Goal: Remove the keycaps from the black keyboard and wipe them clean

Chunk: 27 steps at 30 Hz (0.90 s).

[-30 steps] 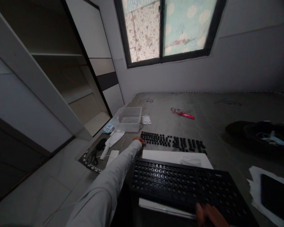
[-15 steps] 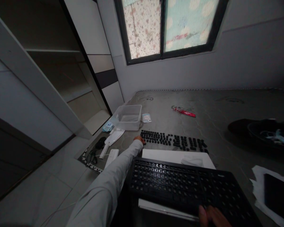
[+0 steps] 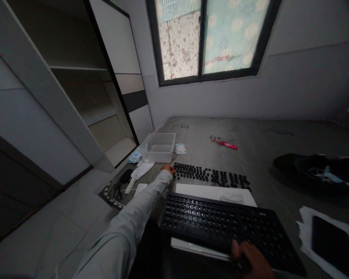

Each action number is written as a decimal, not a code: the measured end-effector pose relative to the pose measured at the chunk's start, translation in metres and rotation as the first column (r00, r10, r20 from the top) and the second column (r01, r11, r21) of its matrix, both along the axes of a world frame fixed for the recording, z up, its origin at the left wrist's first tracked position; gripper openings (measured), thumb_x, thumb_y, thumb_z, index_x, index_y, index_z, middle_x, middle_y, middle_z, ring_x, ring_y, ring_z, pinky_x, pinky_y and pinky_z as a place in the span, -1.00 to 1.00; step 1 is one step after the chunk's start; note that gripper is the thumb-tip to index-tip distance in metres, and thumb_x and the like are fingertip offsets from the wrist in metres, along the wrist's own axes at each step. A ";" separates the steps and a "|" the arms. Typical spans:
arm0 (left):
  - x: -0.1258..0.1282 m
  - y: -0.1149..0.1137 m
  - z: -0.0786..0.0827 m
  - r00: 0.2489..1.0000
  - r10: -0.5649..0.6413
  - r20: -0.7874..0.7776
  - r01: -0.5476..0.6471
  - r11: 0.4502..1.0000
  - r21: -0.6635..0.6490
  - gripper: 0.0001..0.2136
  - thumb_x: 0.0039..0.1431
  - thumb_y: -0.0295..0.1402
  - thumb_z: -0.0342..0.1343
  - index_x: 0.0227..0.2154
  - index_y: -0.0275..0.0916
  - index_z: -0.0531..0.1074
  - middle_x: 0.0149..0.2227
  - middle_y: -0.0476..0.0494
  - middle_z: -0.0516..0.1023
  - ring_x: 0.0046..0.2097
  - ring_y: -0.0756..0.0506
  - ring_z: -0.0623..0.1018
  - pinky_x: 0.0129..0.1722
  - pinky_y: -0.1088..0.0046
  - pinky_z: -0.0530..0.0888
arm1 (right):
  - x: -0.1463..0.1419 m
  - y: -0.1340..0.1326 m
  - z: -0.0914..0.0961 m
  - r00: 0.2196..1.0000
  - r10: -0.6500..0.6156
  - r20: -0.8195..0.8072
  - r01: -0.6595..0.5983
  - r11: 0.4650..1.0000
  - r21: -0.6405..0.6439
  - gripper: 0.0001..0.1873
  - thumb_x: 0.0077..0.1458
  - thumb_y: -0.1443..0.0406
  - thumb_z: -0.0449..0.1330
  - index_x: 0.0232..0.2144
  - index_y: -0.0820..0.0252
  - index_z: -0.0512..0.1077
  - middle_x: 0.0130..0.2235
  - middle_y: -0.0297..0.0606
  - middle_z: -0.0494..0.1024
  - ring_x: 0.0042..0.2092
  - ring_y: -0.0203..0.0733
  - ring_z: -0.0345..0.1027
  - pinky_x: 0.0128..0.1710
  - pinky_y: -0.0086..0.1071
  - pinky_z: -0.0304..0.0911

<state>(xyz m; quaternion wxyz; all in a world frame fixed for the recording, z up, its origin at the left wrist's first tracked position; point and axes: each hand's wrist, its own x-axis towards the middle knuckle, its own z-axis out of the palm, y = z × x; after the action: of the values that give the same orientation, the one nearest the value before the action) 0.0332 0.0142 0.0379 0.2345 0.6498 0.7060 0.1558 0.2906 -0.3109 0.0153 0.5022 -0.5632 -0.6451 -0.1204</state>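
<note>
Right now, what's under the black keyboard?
A white item shows past the far edge of the black keyboard, a white strip past its near edge; whatever lies between is covered.

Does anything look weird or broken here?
Yes, the black keyboard by the right hand looks odd: most of its keys seem bare on top. Small black keycaps lie in rows beyond it, beside the left hand, instead of on it.

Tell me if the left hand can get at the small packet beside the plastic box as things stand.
Likely yes. The left hand is at the left end of the loose keycaps; the small packet lies a little beyond, uncovered, with the plastic box to its left rather than over it.
</note>
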 end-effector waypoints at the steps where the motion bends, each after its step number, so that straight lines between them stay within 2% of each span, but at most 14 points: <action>1: -0.001 -0.007 0.005 1.000 -0.012 0.008 0.012 1.000 0.008 -0.73 0.26 -0.26 0.10 -0.04 -0.27 0.40 -0.04 -0.19 0.48 -0.10 -0.12 0.52 -0.11 0.22 0.51 | -0.001 0.000 0.000 1.000 -0.003 0.001 0.003 1.000 0.011 -0.58 0.23 0.28 0.12 -0.68 0.13 0.21 -0.66 -0.42 0.23 -0.59 -0.32 0.14 -0.45 -0.35 0.07; 4: -0.008 -0.038 0.017 0.998 -0.046 0.044 0.043 0.997 0.066 -0.75 0.26 -0.25 0.10 -0.09 -0.29 0.43 -0.09 -0.17 0.51 -0.14 -0.10 0.54 -0.13 0.23 0.52 | -0.004 0.001 -0.001 1.000 -0.005 0.018 0.004 0.999 0.047 -0.57 0.23 0.26 0.11 -0.68 0.13 0.23 -0.66 -0.41 0.24 -0.58 -0.31 0.13 -0.45 -0.34 0.06; 8: -0.024 -0.101 0.021 0.992 -0.071 0.104 0.047 0.976 0.213 -0.77 0.25 -0.23 0.11 -0.18 -0.29 0.48 -0.18 -0.13 0.56 -0.21 -0.06 0.56 -0.16 0.29 0.51 | -0.006 -0.001 -0.007 0.999 -0.019 0.026 0.017 0.998 0.058 -0.59 0.21 0.25 0.13 -0.68 0.13 0.27 -0.66 -0.39 0.29 -0.57 -0.28 0.17 -0.43 -0.34 0.09; 12: -0.035 -0.173 0.011 0.990 -0.053 0.130 0.003 0.932 0.362 -0.79 0.27 -0.24 0.05 -0.18 -0.15 0.55 -0.23 -0.06 0.62 -0.31 -0.03 0.55 -0.23 0.42 0.48 | -0.007 -0.004 -0.014 0.993 -0.097 0.066 0.093 0.994 0.049 -0.64 0.20 0.20 0.14 -0.63 0.15 0.34 -0.62 -0.33 0.37 -0.53 -0.25 0.21 -0.41 -0.34 0.12; 15: -0.034 -0.221 0.000 0.988 -0.110 0.111 0.046 0.885 0.464 -0.79 0.23 -0.27 0.09 -0.15 -0.13 0.55 -0.17 -0.10 0.60 -0.16 -0.10 0.53 -0.05 0.31 0.42 | -0.011 -0.009 -0.015 0.980 -0.188 0.066 0.186 0.982 0.030 -0.66 0.20 0.18 0.13 -0.58 0.18 0.38 -0.59 -0.28 0.40 -0.50 -0.22 0.23 -0.38 -0.34 0.12; 17: -0.030 -0.245 -0.005 0.980 -0.179 0.086 0.111 0.855 0.507 -0.77 0.16 -0.24 0.18 -0.13 -0.12 0.56 -0.11 -0.15 0.57 -0.05 -0.17 0.48 0.02 0.22 0.37 | -0.015 -0.013 -0.011 0.971 -0.229 0.063 0.230 0.973 -0.018 -0.63 0.21 0.17 0.10 -0.61 0.16 0.35 -0.60 -0.28 0.38 -0.49 -0.22 0.20 -0.39 -0.33 0.08; 20: -0.026 -0.265 -0.009 0.956 -0.289 0.048 0.218 0.812 0.541 -0.68 0.05 -0.14 0.27 -0.11 -0.05 0.56 -0.03 -0.16 0.52 0.01 -0.21 0.44 0.03 0.18 0.35 | -0.019 -0.017 -0.002 0.969 -0.234 0.083 0.240 0.968 -0.068 -0.58 0.20 0.15 0.08 -0.67 0.14 0.28 -0.61 -0.30 0.31 -0.50 -0.21 0.15 -0.39 -0.32 0.04; 23: -0.027 -0.272 -0.011 0.933 -0.358 0.026 0.283 0.779 0.559 -0.64 0.02 -0.10 0.28 -0.10 -0.03 0.56 -0.02 -0.16 0.52 0.00 -0.22 0.44 0.01 0.17 0.34 | -0.021 -0.019 0.007 0.980 -0.197 0.031 0.200 0.974 -0.109 -0.55 0.21 0.10 0.05 -0.68 0.13 0.24 -0.60 -0.30 0.28 -0.48 -0.20 0.13 -0.36 -0.31 0.04; 25: -0.030 -0.272 -0.014 0.928 -0.372 0.029 0.290 0.769 0.570 -0.68 0.04 -0.12 0.28 -0.13 -0.04 0.58 -0.06 -0.17 0.53 -0.02 -0.22 0.46 -0.02 0.16 0.35 | -0.025 -0.021 0.015 0.980 -0.180 -0.083 0.168 0.976 -0.136 -0.52 0.20 0.04 0.04 -0.67 0.13 0.24 -0.59 -0.31 0.28 -0.46 -0.20 0.13 -0.35 -0.30 0.03; 27: -0.033 -0.271 -0.017 0.924 -0.379 0.046 0.283 0.763 0.581 -0.74 0.06 -0.15 0.27 -0.18 -0.04 0.60 -0.10 -0.17 0.55 -0.05 -0.21 0.47 -0.04 0.17 0.36 | -0.032 -0.023 0.023 0.941 -0.200 -0.274 0.159 0.973 -0.165 -0.51 0.15 -0.04 0.07 -0.66 0.14 0.26 -0.58 -0.33 0.27 -0.45 -0.20 0.12 -0.36 -0.31 0.02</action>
<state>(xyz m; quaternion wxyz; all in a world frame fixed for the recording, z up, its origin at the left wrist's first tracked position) 0.0002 -0.2571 0.0212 0.1120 0.7894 0.4806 0.3651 0.2586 -0.3335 0.0387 0.5371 -0.6653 -0.5173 -0.0367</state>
